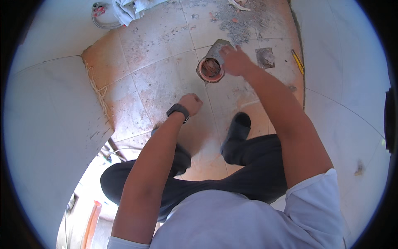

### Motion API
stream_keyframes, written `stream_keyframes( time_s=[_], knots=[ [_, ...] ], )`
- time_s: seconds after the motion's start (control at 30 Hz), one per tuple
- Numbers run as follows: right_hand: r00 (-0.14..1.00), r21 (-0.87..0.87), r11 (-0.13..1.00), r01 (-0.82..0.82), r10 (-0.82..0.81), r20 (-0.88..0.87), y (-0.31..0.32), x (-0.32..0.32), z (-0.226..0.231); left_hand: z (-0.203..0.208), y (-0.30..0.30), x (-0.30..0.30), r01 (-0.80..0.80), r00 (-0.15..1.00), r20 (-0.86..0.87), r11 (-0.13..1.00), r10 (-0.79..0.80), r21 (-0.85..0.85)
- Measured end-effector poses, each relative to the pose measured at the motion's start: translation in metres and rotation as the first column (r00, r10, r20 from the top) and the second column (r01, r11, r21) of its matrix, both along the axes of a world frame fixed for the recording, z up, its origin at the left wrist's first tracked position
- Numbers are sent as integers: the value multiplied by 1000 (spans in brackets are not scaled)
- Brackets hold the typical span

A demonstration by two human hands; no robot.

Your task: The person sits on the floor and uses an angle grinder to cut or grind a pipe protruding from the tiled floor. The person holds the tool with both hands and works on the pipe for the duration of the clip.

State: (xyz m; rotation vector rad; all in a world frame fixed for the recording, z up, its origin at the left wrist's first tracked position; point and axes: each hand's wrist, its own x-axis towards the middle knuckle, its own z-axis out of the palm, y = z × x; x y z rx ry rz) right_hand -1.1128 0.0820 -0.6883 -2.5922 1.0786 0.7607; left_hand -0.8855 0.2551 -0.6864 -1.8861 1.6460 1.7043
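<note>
A round orange-brown pipe opening (211, 69) is set in the tiled floor, with reddish-brown material inside it. Grey mortar (216, 51) fills the broken tile just beyond its rim. My right hand (235, 61) is over the right side of that patch, beside the rim, palm down with the fingers apart; whether the fingertips touch the mortar I cannot tell. Nearer to me, my left hand (191, 103), with a dark watch (178, 111) on the wrist, hangs above the tiles. Its fingers are curled in, and whatever they may hold is hidden.
A square floor recess (265, 57) lies right of the pipe. Against the right wall rests a yellow utility knife (297, 62). Grey rubble (244, 25) is strewn at the back. A white cloth (129, 10) and a flexible hose (101, 20) lie at far left; string (97, 89) runs along the left edge.
</note>
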Motion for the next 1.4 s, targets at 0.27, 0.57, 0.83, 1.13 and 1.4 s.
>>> stream_keyframes(
  time_s=[0.27,0.57,0.83,1.13,1.4],
  knots=[
    [906,-14,924,382,-378,-190,60,70,-62,10,-98,176,132,985,162,880,-63,-456],
    [931,99,961,259,-221,-291,54,52,-57,49,-62,331,-466,850,281,885,445,9],
    [952,201,953,228,-175,-251,54,51,-44,22,-44,336,-389,906,188,921,379,17],
    [994,168,980,104,-99,-39,54,40,-60,16,-40,321,-599,790,193,800,582,41],
    [987,198,971,130,-107,-123,51,42,-64,-13,-38,331,-453,863,314,881,395,137]
  ],
)
